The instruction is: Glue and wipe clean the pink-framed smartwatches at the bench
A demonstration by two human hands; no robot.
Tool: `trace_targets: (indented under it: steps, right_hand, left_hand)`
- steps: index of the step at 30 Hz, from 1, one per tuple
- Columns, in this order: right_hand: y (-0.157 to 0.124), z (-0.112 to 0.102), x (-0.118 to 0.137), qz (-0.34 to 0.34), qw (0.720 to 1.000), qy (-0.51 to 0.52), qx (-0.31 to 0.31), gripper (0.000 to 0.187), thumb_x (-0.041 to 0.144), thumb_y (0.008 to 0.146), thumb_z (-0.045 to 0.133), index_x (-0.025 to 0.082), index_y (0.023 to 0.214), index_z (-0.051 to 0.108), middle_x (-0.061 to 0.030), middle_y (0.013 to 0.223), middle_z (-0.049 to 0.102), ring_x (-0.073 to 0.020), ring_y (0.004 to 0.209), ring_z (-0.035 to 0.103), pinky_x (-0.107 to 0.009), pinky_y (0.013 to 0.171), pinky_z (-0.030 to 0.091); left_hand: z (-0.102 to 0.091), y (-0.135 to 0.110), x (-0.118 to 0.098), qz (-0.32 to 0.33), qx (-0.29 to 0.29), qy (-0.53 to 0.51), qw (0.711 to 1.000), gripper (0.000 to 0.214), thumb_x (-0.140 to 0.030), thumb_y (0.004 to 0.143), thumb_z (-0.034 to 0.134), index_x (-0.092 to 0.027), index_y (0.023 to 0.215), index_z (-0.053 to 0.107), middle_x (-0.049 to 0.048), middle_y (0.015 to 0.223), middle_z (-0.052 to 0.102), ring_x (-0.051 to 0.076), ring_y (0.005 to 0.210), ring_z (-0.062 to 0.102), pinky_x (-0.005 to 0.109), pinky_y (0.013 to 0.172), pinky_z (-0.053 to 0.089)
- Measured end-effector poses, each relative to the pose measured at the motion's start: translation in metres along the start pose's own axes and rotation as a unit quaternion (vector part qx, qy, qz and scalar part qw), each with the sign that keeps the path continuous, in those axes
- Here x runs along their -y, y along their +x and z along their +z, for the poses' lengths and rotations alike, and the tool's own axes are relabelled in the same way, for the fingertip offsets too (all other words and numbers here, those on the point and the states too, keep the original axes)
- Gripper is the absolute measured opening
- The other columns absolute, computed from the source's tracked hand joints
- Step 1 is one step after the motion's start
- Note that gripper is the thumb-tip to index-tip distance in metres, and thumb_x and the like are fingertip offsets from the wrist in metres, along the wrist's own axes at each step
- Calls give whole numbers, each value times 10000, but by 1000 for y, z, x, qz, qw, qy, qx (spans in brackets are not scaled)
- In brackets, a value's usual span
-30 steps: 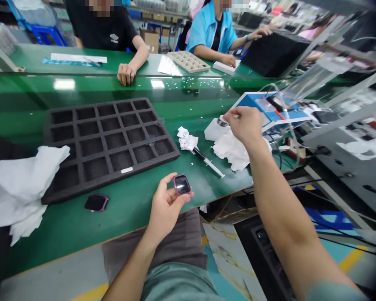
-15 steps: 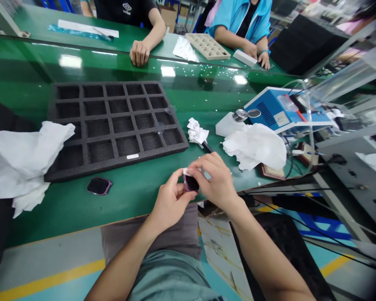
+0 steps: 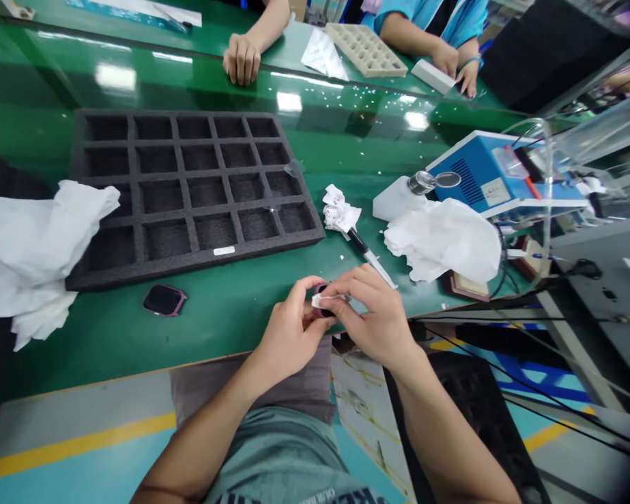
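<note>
My left hand (image 3: pixel 294 327) is closed around a purple-rimmed watch case (image 3: pixel 321 288) with a dark face, near the front edge of the green table. Pinched in the fingers of my right hand (image 3: pixel 370 311) is a small white wipe (image 3: pixel 318 301), which lies against the watch face and hides much of it. A second purple watch case (image 3: pixel 164 300) rests face up on the table to the left. Beyond my right hand lies a knife (image 3: pixel 367 252) with a black handle and a pale blade, its handle end touching crumpled white paper (image 3: pixel 340 210).
A black foam tray (image 3: pixel 199 256) with square compartments fills the left middle. White cloths (image 3: pixel 446 238) lie at both sides. A white bottle (image 3: pixel 399 198) and a blue machine (image 3: pixel 472 175) stand to the right. Across the table are a co-worker's fist (image 3: pixel 241 59) and a beige tray (image 3: pixel 367 50).
The white wipe has moved from the upper rim down across the watch face with my right hand. The view has tilted down, and more of the knife shows.
</note>
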State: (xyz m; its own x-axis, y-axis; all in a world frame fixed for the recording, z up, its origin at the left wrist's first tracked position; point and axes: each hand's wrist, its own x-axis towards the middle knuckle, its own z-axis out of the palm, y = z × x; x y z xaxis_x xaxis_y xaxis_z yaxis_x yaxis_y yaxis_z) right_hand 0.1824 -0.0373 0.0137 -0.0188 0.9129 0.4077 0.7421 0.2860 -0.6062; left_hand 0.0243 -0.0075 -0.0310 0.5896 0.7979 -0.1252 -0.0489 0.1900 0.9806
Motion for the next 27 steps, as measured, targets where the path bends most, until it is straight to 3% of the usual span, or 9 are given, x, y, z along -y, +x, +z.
trace_targets:
  steps: [3,7,12,16,20,27]
  right_hand:
    - [4,4,-4,26,999,-5,-38,124,171,932,691,236,826,691,-13,778,689,-198,755,591,-362,702,474]
    - [-8,0,2,61,997,-15,-52,141,159,933,687,237,816,677,-7,776,688,-192,746,585,-355,697,470]
    - [-7,6,11,27,998,-14,-49,134,147,936,678,235,835,686,-14,793,704,-196,750,579,-363,709,464]
    - [-1,8,4,61,994,-29,-83,136,159,928,686,232,813,674,-11,788,706,-198,759,588,-368,722,463]
    - [-11,5,6,70,995,-24,-70,131,154,933,689,230,827,671,-1,768,693,-184,731,577,-349,690,459]
    - [-1,15,7,74,990,-27,-115,132,188,941,669,226,815,657,-16,789,706,-199,750,583,-371,721,462]
  left_hand:
    - [1,-1,-1,-1,-9,6,1000,472,-198,853,685,-214,1297,525,-70,652,623,124,599,583,231,587,418]
    - [3,0,-5,-23,-20,-54,998,490,-182,825,695,-213,1281,519,-38,731,700,142,663,653,246,652,479]
    - [1,0,-4,-6,-10,-28,1000,473,-166,840,676,-222,1284,521,-42,740,705,130,641,645,235,630,477]
    - [2,0,-5,-5,-28,-41,999,487,-168,832,702,-222,1274,506,-40,757,719,142,689,688,239,664,503]
    - [3,0,-5,-20,-21,-66,997,494,-147,829,699,-220,1273,494,-13,843,771,157,777,737,263,752,552]
    - [4,2,-3,6,-41,-47,998,515,-162,839,729,-232,1279,470,-40,773,749,144,705,717,241,682,539]
